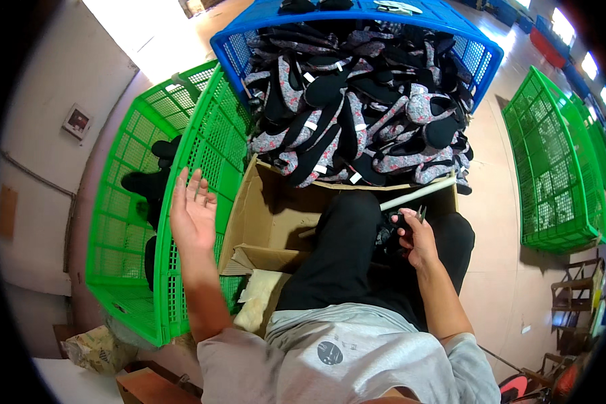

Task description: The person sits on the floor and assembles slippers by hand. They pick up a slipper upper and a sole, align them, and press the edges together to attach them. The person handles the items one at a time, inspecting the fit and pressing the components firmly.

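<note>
My left hand [194, 217] is raised beside the near rim of the green crate [160, 289], palm up, fingers stretched out, holding nothing. Black shoes [148, 185] lie inside that crate. Over my right thigh, my right hand [417, 240] is closed around small snips [421, 213], their pointed metal tips showing past the fingers. A black item [386, 236] is beside these fingers; its kind is hard to make out. In front of my knees, a blue crate [225, 57] lies heaped with grey floral shoes [417, 108] with black soles, some with white tags.
An open cardboard box [249, 209] stands between my legs and the shoe pile. A pale rod [417, 194] crosses its right side. More green crates [552, 168] stand on the floor at the right, near a wooden rack [576, 296]. A white wall [40, 135] rises at the left.
</note>
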`<state>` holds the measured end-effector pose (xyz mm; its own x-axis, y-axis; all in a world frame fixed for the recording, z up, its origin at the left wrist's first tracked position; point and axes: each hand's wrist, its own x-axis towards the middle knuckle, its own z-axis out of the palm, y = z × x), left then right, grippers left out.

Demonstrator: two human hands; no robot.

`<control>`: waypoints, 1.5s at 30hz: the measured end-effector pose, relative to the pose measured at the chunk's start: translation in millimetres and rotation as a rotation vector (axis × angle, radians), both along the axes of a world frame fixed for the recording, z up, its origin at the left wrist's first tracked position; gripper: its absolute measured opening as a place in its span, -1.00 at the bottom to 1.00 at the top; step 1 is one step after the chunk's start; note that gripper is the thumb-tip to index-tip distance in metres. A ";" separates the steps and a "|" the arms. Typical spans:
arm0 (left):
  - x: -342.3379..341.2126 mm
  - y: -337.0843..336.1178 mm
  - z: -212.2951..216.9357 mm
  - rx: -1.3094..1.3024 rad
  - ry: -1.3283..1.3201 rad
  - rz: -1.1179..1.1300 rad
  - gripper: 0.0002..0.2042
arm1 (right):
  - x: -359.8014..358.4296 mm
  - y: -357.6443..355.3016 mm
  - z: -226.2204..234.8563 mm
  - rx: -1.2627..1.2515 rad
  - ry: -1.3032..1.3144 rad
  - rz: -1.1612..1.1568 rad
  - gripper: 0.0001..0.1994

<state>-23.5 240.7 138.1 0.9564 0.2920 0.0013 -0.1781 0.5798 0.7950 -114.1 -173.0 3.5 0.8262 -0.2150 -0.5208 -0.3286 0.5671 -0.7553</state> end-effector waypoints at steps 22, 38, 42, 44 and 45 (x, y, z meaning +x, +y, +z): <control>-126.6 -100.4 89.5 0.428 -1.288 -0.390 -0.83 | -0.7 -0.3 0.4 -0.020 -0.068 0.029 -0.79; -82.3 -131.9 129.2 0.619 -1.341 -0.613 -0.63 | -23.5 -32.6 110.9 -0.251 -1.175 0.062 -0.70; -78.7 -144.1 122.0 0.601 -1.203 -0.586 -0.66 | -25.8 -55.4 145.6 -0.258 -1.500 0.125 -0.37; -82.3 -153.5 103.2 0.561 -1.027 -0.450 -0.69 | -21.9 -58.6 154.8 -0.302 -1.572 0.174 -0.23; -82.0 -158.9 92.4 0.530 -0.947 -0.388 -0.70 | -22.9 -59.3 156.7 -0.334 -1.578 0.158 -0.17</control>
